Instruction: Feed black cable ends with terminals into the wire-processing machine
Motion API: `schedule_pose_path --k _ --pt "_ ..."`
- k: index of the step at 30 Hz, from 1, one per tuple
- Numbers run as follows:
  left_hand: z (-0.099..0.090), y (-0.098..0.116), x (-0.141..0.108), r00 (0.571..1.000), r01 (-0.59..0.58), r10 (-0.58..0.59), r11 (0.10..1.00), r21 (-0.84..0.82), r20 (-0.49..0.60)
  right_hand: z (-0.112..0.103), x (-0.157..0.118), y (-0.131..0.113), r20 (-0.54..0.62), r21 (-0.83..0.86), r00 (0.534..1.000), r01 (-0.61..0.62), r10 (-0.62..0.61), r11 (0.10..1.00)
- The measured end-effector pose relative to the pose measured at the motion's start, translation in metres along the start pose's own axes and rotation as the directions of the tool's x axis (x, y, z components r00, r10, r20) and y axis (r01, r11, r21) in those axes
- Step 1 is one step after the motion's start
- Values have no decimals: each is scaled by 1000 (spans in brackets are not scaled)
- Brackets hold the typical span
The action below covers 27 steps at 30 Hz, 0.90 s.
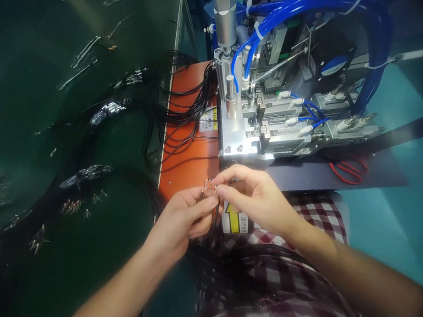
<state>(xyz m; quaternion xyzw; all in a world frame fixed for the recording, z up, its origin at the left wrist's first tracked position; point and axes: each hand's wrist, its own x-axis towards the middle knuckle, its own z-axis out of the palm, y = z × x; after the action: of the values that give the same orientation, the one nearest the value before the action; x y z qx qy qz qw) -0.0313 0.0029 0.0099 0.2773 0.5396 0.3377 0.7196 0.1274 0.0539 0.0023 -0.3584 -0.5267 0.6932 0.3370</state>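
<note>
Near the middle of the head view, my left hand [188,213] is closed on a black cable [215,216] whose stripped end fans into thin copper-coloured wires [205,183]. From the right, my right hand [252,193] pinches at the same wire ends between thumb and forefinger. The two hands nearly touch, just in front of the orange plate [188,174]. Part of the cable is hidden by my left fingers, and its lower length drops toward my lap.
A metal machine [243,127] with blue air hoses [300,9] stands beyond my hands. On the dark green table [116,248] lie bundles of black cables [84,148]. Red-handled scissors or pliers [350,169] rest at right. More black cables [233,258] lie across my checked apron [295,302].
</note>
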Motion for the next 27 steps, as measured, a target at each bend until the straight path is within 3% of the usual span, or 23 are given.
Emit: schedule_pose_path --k 2,3,4,5,6,7,8,10,12,13,14,17,19,21,23,25,27 --pt "8 -1 -7 999 -33 33 994 104 2 -9 -8 -6 83 -47 997 -1 5 999" --pt "12 -1 -13 997 -67 57 978 200 56 -16 -14 -10 168 -93 985 -9 25 996" --pt "14 -1 -21 987 -117 76 944 310 142 -25 -22 -15 325 -145 943 -20 67 989" --pt "15 -1 -31 966 -183 84 891 416 245 -35 -31 -20 487 -202 863 -40 136 978" --pt "12 -2 -41 942 -243 76 825 510 326 -45 -40 -25 553 -264 806 -74 214 962" --pt "5 -3 -51 936 -290 96 757 585 340 -53 -50 -28 495 -317 832 -97 252 944" --pt "-5 -4 -61 947 -304 144 685 662 286 -60 -60 -29 394 -337 881 -126 261 933" --pt "-36 -10 -77 947 -210 319 538 816 33 -65 -77 -27 294 -377 907 -179 301 909" --pt "-74 -18 -84 827 22 479 495 869 -293 -56 -89 -20 245 -470 909 -192 336 862" --pt "-92 -21 -85 767 139 484 516 845 -422 -49 -92 -14 242 -511 905 -187 349 839" --pt "-108 -23 -83 735 207 461 545 812 -497 -39 -92 -8 238 -544 898 -191 369 817" --pt "-142 -22 -70 659 262 527 508 820 -537 -5 -82 12 296 -583 826 -242 480 776" --pt "-157 -14 -59 550 336 628 437 834 -550 17 -73 28 345 -515 823 -236 452 824" --pt "-172 -1 -50 476 419 705 343 841 -525 37 -68 46 396 -425 824 -228 406 876" --pt "-186 14 -44 487 483 723 244 841 -489 55 -69 63 437 -352 792 -285 425 892" --pt "-198 31 -42 547 519 697 152 841 -464 71 -74 76 501 -206 732 -417 462 885" --pt "-207 47 -39 605 537 660 73 840 -445 86 -77 82 571 6 677 -569 464 822"
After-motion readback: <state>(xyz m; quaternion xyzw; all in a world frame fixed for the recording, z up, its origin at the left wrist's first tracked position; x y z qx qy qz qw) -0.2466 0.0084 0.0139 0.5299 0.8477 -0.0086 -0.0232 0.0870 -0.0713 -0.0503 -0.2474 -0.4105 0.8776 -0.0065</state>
